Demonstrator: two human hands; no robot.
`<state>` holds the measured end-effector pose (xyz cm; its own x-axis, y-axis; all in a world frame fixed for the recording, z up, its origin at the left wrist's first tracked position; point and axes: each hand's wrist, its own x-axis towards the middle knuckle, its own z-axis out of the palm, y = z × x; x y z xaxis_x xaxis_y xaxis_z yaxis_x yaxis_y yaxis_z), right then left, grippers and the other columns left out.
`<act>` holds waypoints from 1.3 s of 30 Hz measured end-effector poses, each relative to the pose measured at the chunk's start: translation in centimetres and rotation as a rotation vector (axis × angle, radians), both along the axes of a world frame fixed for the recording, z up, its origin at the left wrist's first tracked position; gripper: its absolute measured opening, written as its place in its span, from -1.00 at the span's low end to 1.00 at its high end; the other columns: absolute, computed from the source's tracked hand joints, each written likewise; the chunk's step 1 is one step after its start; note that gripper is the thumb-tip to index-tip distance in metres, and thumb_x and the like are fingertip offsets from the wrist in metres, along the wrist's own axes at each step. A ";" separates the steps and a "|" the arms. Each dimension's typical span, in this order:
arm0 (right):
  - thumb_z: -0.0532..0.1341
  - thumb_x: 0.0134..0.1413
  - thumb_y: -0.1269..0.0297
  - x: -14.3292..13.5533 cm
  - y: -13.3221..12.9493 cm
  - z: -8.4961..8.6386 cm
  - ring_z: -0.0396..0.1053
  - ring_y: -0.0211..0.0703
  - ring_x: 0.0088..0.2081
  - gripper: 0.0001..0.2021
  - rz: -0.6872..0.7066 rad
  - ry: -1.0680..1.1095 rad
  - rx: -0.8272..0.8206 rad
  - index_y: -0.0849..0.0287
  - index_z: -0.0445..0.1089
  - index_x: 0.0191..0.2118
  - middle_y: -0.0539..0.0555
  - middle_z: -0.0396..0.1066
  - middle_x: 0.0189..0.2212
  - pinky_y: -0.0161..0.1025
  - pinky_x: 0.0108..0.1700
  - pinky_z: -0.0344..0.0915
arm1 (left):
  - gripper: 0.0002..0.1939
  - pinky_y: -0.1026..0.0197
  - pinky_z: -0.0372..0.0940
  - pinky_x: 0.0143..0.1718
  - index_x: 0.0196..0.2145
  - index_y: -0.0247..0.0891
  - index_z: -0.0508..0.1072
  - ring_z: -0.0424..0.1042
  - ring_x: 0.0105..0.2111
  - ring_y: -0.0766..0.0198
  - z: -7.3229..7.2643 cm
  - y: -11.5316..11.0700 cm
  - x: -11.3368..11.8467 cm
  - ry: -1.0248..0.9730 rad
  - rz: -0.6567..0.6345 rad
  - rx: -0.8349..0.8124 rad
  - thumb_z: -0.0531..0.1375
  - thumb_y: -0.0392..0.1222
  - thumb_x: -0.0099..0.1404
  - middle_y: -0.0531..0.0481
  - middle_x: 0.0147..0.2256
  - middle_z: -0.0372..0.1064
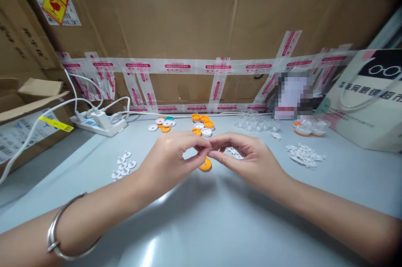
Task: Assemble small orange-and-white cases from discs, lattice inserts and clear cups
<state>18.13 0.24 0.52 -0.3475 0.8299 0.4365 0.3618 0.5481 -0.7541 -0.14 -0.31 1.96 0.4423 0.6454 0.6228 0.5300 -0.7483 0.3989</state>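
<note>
My left hand (176, 156) and my right hand (246, 154) meet fingertip to fingertip above the grey table (194, 233). Both are pinched closed; whatever sits between the fingertips is too small or hidden to name. Just below them an orange disc (205, 164) lies on the table. Behind the hands is a group of orange and white round caps (206, 132). Small white parts (234, 152) show partly behind my right hand. Left of my left hand lie several white discs with stems (124, 171).
Orange, white and green discs (166, 129) lie back left, clear cups (251, 122) back right. White pieces (304, 156) lie at right, near filled clear cups (304, 128) and a paper bag (364, 112). A power strip (109, 128) is at left; a large carton (176, 19) stands behind.
</note>
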 end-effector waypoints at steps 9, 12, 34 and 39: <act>0.22 -0.01 0.32 0.6 -0.2 -1.8 0.45 -0.29 -0.34 -0.91 -0.069 0.028 0.092 0.11 0.48 -0.35 -0.05 0.51 -0.40 -0.38 -0.25 0.37 | -0.90 0.42 0.33 -0.34 -0.29 -0.21 0.42 0.45 -0.39 0.41 -1.8 0.2 0.0 -0.090 0.044 -0.102 0.15 -0.25 0.21 0.11 -0.38 0.47; 0.21 -0.01 0.32 1.2 0.6 -2.6 0.44 -0.30 -0.37 -0.91 -0.092 -0.079 0.050 0.13 0.47 -0.36 -0.05 0.50 -0.41 -0.42 -0.33 0.37 | -0.83 0.32 0.33 -0.23 -0.20 -0.21 0.40 0.42 -0.27 0.33 -2.6 0.4 -1.1 0.114 -0.004 -0.089 0.10 -0.17 0.26 0.02 -0.26 0.44; 0.11 0.10 0.43 1.7 3.5 -5.6 0.34 -0.25 -0.30 -0.89 0.148 -0.483 0.464 0.22 0.38 -0.29 0.08 0.43 -0.37 -0.29 -0.22 0.26 | -0.42 -0.05 0.17 -0.04 0.18 0.01 0.06 0.15 0.08 -0.08 -7.7 0.7 -2.8 0.616 -0.091 0.100 -0.03 0.15 0.24 -0.08 0.13 0.15; 0.09 0.12 0.40 1.8 3.5 -5.6 0.34 -0.25 -0.28 -0.87 0.149 -0.512 0.470 0.20 0.38 -0.26 0.08 0.44 -0.35 -0.27 -0.21 0.25 | -0.45 -0.08 0.16 -0.04 0.18 0.02 0.08 0.17 0.07 -0.08 -7.9 0.7 -2.9 0.614 -0.041 0.119 -0.07 0.13 0.26 -0.07 0.14 0.13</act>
